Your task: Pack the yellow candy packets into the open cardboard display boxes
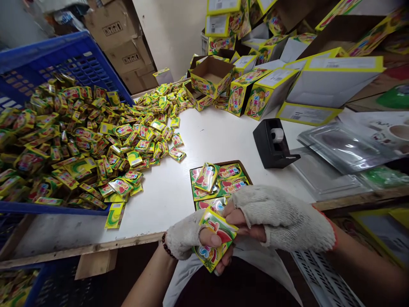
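Note:
Both hands wear white fingerless knit gloves. My left hand (191, 241) is closed around a small stack of yellow-green candy sachets (214, 238) at the table's near edge. My right hand (271, 217) pinches the top of the same stack from the right. Just beyond them lies an open brown box (244, 168) partly filled with flat-laid sachets (220, 181). A large heap of the same sachets (79, 140) spreads over the left of the white table (207, 136).
A blue plastic crate (47, 64) stands tilted behind the heap. A black tape dispenser (273, 143) sits right of the box. Printed yellow cartons (255, 89), some open, pile at the back. Clear plastic trays (345, 147) lie at the right. Brown cardboard boxes (124, 42) stand behind.

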Tool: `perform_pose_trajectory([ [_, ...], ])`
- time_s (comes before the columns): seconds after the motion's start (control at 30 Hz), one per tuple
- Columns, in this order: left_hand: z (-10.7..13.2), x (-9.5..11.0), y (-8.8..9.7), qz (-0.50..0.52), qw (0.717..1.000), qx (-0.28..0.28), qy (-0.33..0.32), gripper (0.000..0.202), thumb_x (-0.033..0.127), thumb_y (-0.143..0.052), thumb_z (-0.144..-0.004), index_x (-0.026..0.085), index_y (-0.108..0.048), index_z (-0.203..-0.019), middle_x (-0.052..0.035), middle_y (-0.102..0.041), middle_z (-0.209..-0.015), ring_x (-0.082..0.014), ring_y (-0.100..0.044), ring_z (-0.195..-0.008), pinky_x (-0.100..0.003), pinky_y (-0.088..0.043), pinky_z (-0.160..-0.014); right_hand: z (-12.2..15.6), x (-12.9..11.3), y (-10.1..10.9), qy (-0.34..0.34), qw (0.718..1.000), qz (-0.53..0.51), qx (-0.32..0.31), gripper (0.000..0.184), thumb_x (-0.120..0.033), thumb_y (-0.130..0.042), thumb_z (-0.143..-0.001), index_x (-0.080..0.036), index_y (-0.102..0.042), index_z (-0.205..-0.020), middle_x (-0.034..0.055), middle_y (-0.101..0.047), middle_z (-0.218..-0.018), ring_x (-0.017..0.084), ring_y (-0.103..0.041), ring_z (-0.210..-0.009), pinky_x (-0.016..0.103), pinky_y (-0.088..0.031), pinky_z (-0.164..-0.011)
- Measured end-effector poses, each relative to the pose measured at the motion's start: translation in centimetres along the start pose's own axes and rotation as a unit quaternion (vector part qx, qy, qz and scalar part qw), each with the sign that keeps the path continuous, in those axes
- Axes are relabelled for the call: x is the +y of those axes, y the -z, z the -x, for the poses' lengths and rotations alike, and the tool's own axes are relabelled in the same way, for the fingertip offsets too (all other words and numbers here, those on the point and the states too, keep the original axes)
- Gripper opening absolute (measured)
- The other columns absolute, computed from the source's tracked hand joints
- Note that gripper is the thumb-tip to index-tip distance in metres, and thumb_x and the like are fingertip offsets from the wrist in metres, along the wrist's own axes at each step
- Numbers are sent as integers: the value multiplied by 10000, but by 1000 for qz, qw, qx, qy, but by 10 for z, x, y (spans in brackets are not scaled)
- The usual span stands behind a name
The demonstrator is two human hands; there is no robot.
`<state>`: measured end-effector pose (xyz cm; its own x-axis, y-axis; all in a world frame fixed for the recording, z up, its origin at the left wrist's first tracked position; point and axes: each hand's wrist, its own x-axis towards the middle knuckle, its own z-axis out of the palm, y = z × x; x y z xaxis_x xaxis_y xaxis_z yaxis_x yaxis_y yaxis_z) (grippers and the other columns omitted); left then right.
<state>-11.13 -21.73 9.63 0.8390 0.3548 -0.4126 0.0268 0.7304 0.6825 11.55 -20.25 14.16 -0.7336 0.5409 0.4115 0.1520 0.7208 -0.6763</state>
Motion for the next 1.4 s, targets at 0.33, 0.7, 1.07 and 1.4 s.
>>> perform_pose_trajectory([
  [0.33, -3, -3, -8, -9, 996, 81, -41, 507, 580, -830, -592, 118, -665, -719, -62, -631, -648, -148, -599, -518, -241, -468, -485, 19, 10, -7, 20, 997, 76, 28, 316, -257, -530, -938, -281, -724, -1186, 58, -766, -1106, 184, -705, -1062, 308, -553, -958],
  [0.7, -29, -14, -24, -56, 926, 290, -235, 614, 715, -598, -802, 155, -662, -1045, -111, -717, -878, -215, -674, -699, -305, -532, -616, 22, 7, -54, -254, 927, -189, 203, 331, -333, -618, -916, -216, -637, -1224, 100, -716, -1190, 229, -703, -1048, 379, -601, -881],
  [1.07, -52, 22, -1, -384, 699, 504, -332, 172, 367, -476, -932, 213, -550, -910, -33, -616, -872, -188, -587, -832, -330, -471, -793, 15, 38, 14, -371, 924, -4, 96, 115, -283, -578, -812, -212, -623, -890, 10, -666, -801, 171, -603, -717, 287, -520, -658],
  [1.4, -74, 11, -4, -219, 757, 468, -400, 102, 300, -615, -856, 201, -603, -836, 4, -636, -762, -142, -620, -734, -270, -502, -730, 7, 52, -46, -377, 889, -181, 187, 514, -211, -619, -727, -175, -552, -1235, 76, -715, -1096, 239, -667, -971, 388, -557, -850],
])
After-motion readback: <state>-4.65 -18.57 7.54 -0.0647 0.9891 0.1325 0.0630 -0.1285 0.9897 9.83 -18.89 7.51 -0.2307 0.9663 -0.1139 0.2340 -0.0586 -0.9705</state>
